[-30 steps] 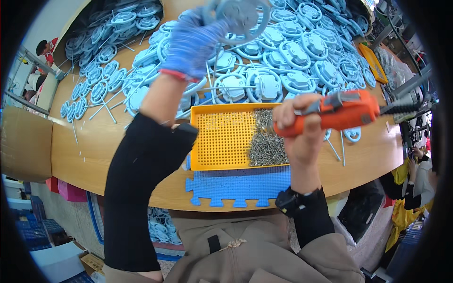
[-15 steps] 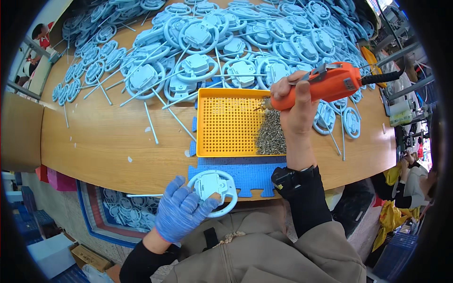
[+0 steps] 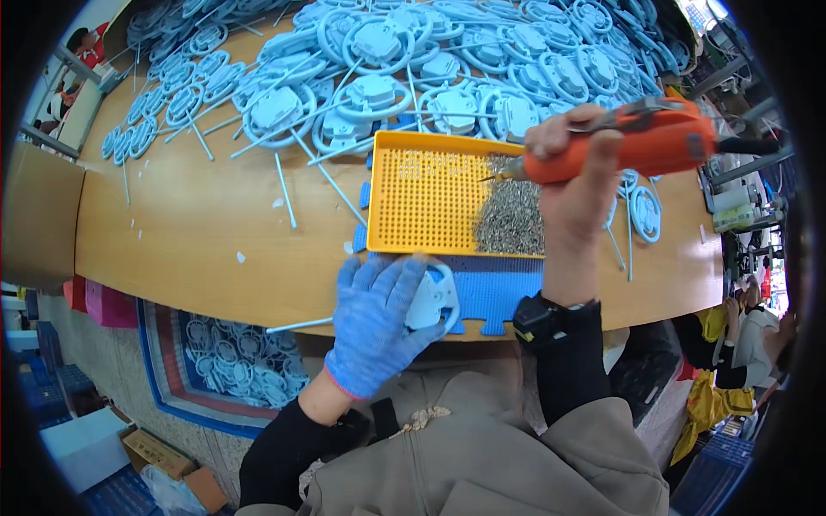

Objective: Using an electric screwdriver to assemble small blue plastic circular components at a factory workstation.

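My left hand (image 3: 374, 325), in a blue knit glove, grips a light-blue plastic ring-shaped part (image 3: 429, 303) with a flat centre and a thin stem (image 3: 298, 326) pointing left. The part is at the table's front edge, over a blue foam mat (image 3: 492, 299); fingers and thumb hide some of its rim. My bare right hand (image 3: 575, 193) is wrapped round an orange electric screwdriver (image 3: 650, 144). Its tip points left above a yellow perforated tray (image 3: 422, 193), near a heap of small metal screws (image 3: 509, 222) in the tray's right side.
A big pile of similar light-blue parts (image 3: 374, 45) covers the far side of the table (image 3: 189, 241). More lie in a blue-rimmed bin (image 3: 163, 400) below on the left. Two parts (image 3: 645, 215) rest at the right. Other people (image 3: 761, 331) are at the far edges.
My left hand has moved forward and right with the ring-shaped part, nearer the tray. The screwdriver has shifted a little to the right in my right hand. The whole view has tilted slightly.
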